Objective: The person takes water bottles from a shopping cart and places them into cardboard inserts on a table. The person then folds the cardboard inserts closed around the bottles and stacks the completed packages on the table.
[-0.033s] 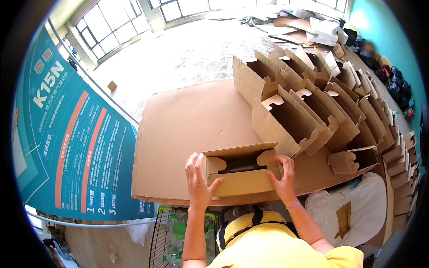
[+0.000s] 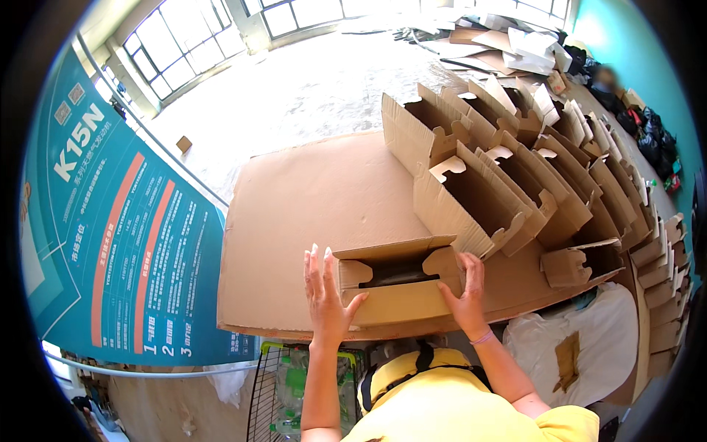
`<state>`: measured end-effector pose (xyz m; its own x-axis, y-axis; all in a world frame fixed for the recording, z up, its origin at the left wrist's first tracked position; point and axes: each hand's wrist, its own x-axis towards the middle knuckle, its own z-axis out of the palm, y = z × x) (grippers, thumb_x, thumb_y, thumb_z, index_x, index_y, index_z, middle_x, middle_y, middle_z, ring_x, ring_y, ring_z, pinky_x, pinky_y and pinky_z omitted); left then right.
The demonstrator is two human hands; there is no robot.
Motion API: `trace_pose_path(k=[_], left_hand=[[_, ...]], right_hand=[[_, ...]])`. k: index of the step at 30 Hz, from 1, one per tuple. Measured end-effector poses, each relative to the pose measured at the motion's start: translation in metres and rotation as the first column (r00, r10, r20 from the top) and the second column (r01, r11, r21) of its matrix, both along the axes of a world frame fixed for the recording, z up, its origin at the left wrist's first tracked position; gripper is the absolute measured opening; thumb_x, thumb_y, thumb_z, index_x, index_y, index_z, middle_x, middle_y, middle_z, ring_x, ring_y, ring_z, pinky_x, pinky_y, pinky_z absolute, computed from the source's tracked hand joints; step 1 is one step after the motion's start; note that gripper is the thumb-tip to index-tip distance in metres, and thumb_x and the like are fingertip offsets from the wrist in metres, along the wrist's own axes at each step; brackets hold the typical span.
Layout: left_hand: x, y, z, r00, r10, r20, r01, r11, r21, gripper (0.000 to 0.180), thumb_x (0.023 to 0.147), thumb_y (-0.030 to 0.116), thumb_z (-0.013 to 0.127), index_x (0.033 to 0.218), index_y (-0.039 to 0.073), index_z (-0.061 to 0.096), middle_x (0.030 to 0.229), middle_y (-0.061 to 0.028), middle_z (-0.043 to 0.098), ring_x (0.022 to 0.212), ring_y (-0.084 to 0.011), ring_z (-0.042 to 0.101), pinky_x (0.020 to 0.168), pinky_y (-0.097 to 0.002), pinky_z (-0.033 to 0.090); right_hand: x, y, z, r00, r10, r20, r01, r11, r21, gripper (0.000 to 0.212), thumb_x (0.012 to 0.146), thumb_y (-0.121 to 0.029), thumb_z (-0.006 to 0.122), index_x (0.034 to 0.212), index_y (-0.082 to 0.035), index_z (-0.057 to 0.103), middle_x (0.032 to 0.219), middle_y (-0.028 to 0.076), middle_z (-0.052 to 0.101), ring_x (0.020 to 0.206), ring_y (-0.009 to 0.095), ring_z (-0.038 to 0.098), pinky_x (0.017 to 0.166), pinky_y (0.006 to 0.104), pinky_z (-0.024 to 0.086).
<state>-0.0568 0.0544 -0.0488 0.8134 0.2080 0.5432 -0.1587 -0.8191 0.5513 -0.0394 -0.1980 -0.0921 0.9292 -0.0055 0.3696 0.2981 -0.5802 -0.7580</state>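
An open-topped brown cardboard box (image 2: 401, 303) sits at the near edge of a flat cardboard sheet (image 2: 309, 206), notched flaps folded at both ends of its opening. The hands are apart, one at each end. The left hand (image 2: 329, 306) is spread, fingers raised beside the left end and thumb at the near left corner. The right hand (image 2: 468, 298) curves about the right end, thumb on the near side; whether it grips firmly I cannot tell. A thin band (image 2: 483, 337) circles the right wrist.

Just beyond, slanting rows of similar open cartons (image 2: 451, 206) crowd the sheet's right side, with a smaller carton (image 2: 565, 269) near the right edge. Below are a wire basket (image 2: 255, 390) holding green-capped plastic bottles (image 2: 294, 379) and, to the right, a white sack (image 2: 607, 335). A teal banner (image 2: 195, 272) stands at the left.
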Motion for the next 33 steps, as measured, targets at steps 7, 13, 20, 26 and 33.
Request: trace_pose_path(k=[7, 13, 20, 26, 33], left_hand=[[0.01, 0.019, -0.014, 0.942, -0.241, -0.232, 0.292, 0.931, 0.219, 0.052, 0.068, 0.013, 0.084, 0.116, 0.009, 0.064, 0.124, -0.01, 0.057, 0.131, -0.0317, 0.046, 0.119, -0.0589, 0.019], [0.009, 0.026, -0.023, 0.9, -0.372, -0.227, 0.405, 0.906, 0.122, 0.028, 0.075, 0.015, 0.08, 0.097, 0.006, 0.064, 0.144, -0.0151, 0.049, 0.141, -0.0356, 0.036, 0.118, -0.0564, 0.021], [0.024, 0.029, -0.033, 0.833, -0.479, -0.278, 0.483, 0.874, -0.059, 0.037, 0.078, 0.016, 0.077, 0.101, 0.007, 0.049, 0.151, -0.0215, 0.04, 0.144, -0.0399, 0.03, 0.118, -0.0553, 0.022], [0.022, 0.031, -0.028, 0.798, -0.446, -0.405, 0.536, 0.833, 0.139, 0.055, 0.088, 0.035, 0.067, 0.135, 0.013, 0.05, 0.147, -0.0198, 0.04, 0.137, -0.0389, 0.035, 0.116, -0.0622, 0.017], [0.008, 0.026, -0.021, 0.805, -0.39, -0.447, 0.559, 0.751, 0.352, 0.064, 0.088, 0.056, 0.061, 0.145, 0.03, 0.048, 0.146, -0.0219, 0.036, 0.136, -0.0395, 0.033, 0.115, -0.066, 0.012]], right_hand=[[0.011, 0.004, 0.016, 0.965, 0.128, 0.228, -0.052, 0.948, -0.313, 0.074, 0.076, -0.002, 0.072, 0.144, -0.007, 0.041, 0.148, 0.018, 0.04, 0.144, 0.035, 0.031, 0.12, 0.0478, 0.023], [0.019, -0.002, -0.003, 0.941, 0.287, 0.178, -0.208, 0.909, -0.361, 0.036, 0.081, -0.001, 0.066, 0.116, -0.002, 0.064, 0.127, 0.012, 0.062, 0.132, 0.029, 0.05, 0.116, 0.0488, 0.031], [0.016, -0.004, -0.007, 0.943, 0.304, 0.137, -0.247, 0.913, -0.324, 0.028, 0.086, -0.003, 0.062, 0.114, -0.001, 0.068, 0.127, 0.013, 0.064, 0.127, 0.032, 0.053, 0.113, 0.048, 0.036], [-0.004, 0.003, -0.004, 0.978, 0.045, 0.205, 0.019, 0.954, -0.301, 0.033, 0.087, -0.004, 0.061, 0.119, -0.007, 0.069, 0.136, 0.019, 0.056, 0.131, 0.037, 0.048, 0.111, 0.047, 0.036], [-0.015, 0.017, -0.022, 0.999, -0.026, 0.022, 0.022, 0.987, 0.161, 0.031, 0.094, -0.005, 0.054, 0.122, -0.007, 0.067, 0.134, 0.026, 0.054, 0.118, 0.039, 0.058, 0.098, 0.0353, 0.046]])
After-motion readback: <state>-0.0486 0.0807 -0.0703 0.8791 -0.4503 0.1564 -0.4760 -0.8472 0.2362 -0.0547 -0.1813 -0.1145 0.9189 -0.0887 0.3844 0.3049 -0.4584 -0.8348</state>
